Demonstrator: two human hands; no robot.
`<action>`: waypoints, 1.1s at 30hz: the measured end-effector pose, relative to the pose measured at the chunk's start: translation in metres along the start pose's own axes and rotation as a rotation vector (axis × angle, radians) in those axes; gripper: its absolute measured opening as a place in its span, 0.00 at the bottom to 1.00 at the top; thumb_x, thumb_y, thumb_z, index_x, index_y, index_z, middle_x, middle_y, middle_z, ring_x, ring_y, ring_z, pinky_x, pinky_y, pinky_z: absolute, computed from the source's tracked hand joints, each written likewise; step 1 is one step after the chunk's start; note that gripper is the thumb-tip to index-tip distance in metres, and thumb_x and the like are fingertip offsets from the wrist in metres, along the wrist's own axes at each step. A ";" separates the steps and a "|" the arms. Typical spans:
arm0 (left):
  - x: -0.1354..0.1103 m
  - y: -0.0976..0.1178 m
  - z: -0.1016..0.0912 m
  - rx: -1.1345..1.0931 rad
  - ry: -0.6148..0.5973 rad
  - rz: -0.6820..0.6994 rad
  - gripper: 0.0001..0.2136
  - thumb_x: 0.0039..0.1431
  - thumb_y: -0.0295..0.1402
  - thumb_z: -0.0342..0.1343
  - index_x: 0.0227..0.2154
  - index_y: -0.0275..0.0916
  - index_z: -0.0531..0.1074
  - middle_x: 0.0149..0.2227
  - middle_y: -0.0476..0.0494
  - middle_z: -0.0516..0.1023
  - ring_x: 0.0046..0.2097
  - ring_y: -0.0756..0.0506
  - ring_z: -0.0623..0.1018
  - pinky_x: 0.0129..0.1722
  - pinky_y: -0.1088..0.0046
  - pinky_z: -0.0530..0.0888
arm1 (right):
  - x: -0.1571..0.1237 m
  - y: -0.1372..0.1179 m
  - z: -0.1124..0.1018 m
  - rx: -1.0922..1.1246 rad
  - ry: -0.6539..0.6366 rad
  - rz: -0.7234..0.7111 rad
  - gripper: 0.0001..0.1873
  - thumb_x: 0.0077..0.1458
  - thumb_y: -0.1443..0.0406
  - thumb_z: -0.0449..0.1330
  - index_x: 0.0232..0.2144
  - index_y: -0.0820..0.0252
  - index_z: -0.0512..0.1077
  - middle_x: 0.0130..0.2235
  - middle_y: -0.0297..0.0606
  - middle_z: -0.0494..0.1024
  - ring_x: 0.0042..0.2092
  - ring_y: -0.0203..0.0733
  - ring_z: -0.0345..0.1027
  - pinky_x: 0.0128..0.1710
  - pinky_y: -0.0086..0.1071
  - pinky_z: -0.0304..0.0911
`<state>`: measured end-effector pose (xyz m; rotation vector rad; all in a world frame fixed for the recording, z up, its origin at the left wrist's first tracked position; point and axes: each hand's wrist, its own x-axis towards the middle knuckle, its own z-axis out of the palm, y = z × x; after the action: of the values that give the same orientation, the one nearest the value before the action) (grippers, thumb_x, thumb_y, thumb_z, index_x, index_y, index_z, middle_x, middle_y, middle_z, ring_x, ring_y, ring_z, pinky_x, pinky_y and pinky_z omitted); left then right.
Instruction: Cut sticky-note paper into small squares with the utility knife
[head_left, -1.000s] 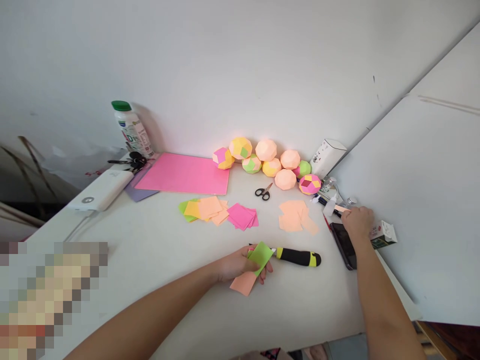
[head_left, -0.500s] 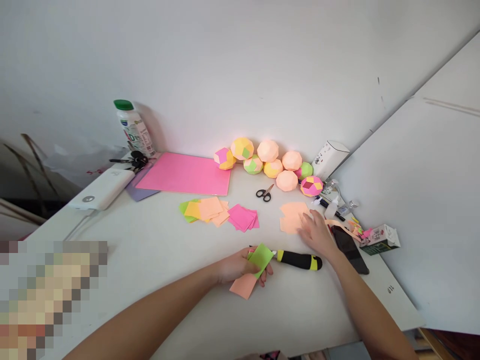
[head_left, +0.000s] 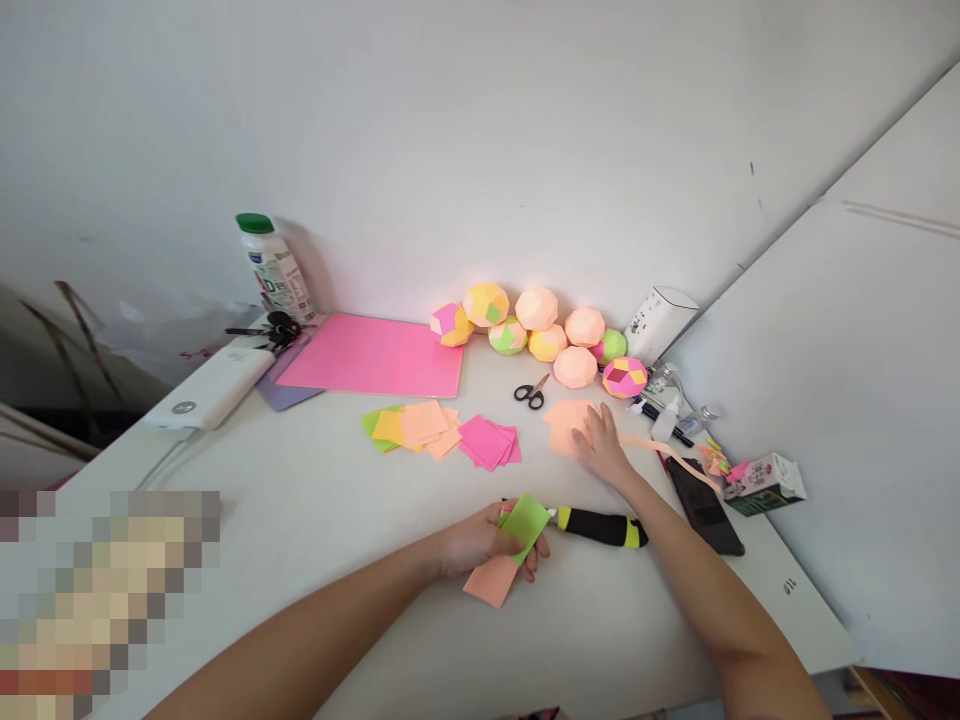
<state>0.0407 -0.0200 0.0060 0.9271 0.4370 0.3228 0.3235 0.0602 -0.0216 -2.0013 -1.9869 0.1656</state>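
My left hand [head_left: 480,540] rests on the white table [head_left: 315,520], closed on a green paper square [head_left: 525,522] and an orange paper square [head_left: 491,582]. A tool with a black and yellow handle [head_left: 600,527] lies just right of that hand. My right hand [head_left: 600,445] lies flat with fingers spread on a small pile of orange paper squares [head_left: 564,420]. A long orange paper strip [head_left: 660,452] trails from it to the right.
Mixed paper squares [head_left: 412,425] and pink squares [head_left: 487,442] lie mid-table. Small scissors [head_left: 531,392], paper balls [head_left: 540,335], a pink sheet [head_left: 375,355], a bottle [head_left: 274,265], a white power bank [head_left: 210,388], a black phone [head_left: 703,505] and a small carton [head_left: 765,482] sit around them.
My right hand left the phone and clutter at the far right and moved left onto the orange squares, pushing them slightly left. My left hand stayed put.
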 end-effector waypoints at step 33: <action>0.000 0.008 0.005 -0.088 0.046 -0.013 0.09 0.40 0.28 0.61 0.28 0.34 0.72 0.27 0.44 0.76 0.29 0.46 0.77 0.35 0.66 0.73 | 0.021 -0.013 0.013 0.084 0.037 -0.304 0.27 0.61 0.50 0.48 0.51 0.62 0.70 0.57 0.52 0.66 0.61 0.53 0.55 0.61 0.49 0.52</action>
<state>0.0424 -0.0194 0.0152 0.8315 0.4679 0.3493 0.3076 0.0827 -0.0271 -1.6168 -2.1905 0.1379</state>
